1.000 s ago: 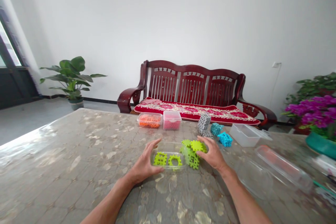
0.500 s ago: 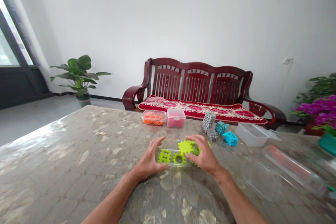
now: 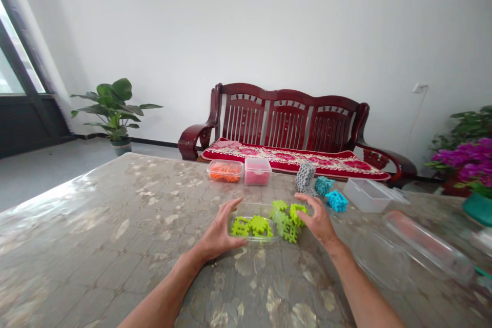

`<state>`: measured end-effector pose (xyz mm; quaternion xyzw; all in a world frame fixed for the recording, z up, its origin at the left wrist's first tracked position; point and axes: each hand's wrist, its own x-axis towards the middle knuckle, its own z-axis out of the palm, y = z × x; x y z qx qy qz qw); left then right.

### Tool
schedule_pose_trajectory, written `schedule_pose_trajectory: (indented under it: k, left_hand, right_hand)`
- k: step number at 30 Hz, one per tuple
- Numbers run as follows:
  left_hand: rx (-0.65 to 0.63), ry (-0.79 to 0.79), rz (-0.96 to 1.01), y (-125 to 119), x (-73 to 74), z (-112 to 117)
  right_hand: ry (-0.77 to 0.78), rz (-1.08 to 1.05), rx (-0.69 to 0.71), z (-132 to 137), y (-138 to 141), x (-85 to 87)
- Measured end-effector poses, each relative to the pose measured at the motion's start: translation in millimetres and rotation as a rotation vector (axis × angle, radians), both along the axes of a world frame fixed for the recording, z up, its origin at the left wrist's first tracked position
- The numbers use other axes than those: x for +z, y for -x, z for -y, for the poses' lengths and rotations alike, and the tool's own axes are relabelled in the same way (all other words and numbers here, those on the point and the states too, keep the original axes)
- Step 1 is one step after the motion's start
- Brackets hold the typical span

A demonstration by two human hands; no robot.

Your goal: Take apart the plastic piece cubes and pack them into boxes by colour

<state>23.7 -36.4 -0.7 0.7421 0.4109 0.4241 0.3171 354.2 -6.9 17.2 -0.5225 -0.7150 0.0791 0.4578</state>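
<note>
A clear plastic container [image 3: 255,239] sits on the table with several lime-green toothed building pieces [image 3: 260,225] inside. My left hand [image 3: 221,229] grips its left end, thumb at the near side and fingers at the far side. Just right of the container lies a loose group of more lime-green pieces [image 3: 289,231]. My right hand [image 3: 317,219] is at the right edge of this group, thumb and fingers spread apart beside a lime-green piece [image 3: 296,213]. The thumb overlaps that piece; whether it touches it I cannot tell.
Behind stand a container of orange pieces [image 3: 226,171] and a pink-filled box [image 3: 257,172]. To the right are a grey assembled shape [image 3: 305,177], teal [image 3: 323,185] and blue [image 3: 336,201] clusters, an open clear box [image 3: 367,197], a clear lid [image 3: 382,261] and a long container [image 3: 428,246].
My right hand has let go of a flat lime-green piece, now in the container on top of another. That hand has moved right to the loose pieces. My left hand stays on the container.
</note>
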Motion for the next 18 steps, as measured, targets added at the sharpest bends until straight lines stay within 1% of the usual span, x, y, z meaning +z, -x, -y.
schedule_pose_trajectory:
  k: [3, 5, 8, 13, 16, 18]
  left_hand:
    - [0.005, 0.002, 0.0, -0.3, -2.0, -0.8]
    - [0.006, 0.005, -0.001, -0.4, -2.1, -1.0]
    - [0.006, 0.015, -0.003, -0.3, -1.0, -0.8]
    - [0.004, 0.013, -0.003, 0.1, 0.3, -0.4]
    - [0.007, 0.01, -0.013, 0.1, -0.4, -0.8]
    - [0.006, 0.007, -0.012, 0.0, -1.4, -1.3]
  right_hand:
    - [0.078, 0.087, 0.05, -3.0, -18.2, -5.3]
    - [0.12, 0.141, 0.067, -2.3, -24.3, -7.8]
    - [0.149, 0.183, 0.041, -0.3, -25.5, -10.1]
    - [0.159, 0.176, -0.021, -1.4, -23.9, -11.6]
    - [0.141, 0.138, -0.046, -1.3, -22.1, -5.4]
    - [0.127, 0.096, -0.043, 1.9, -15.4, 4.8]
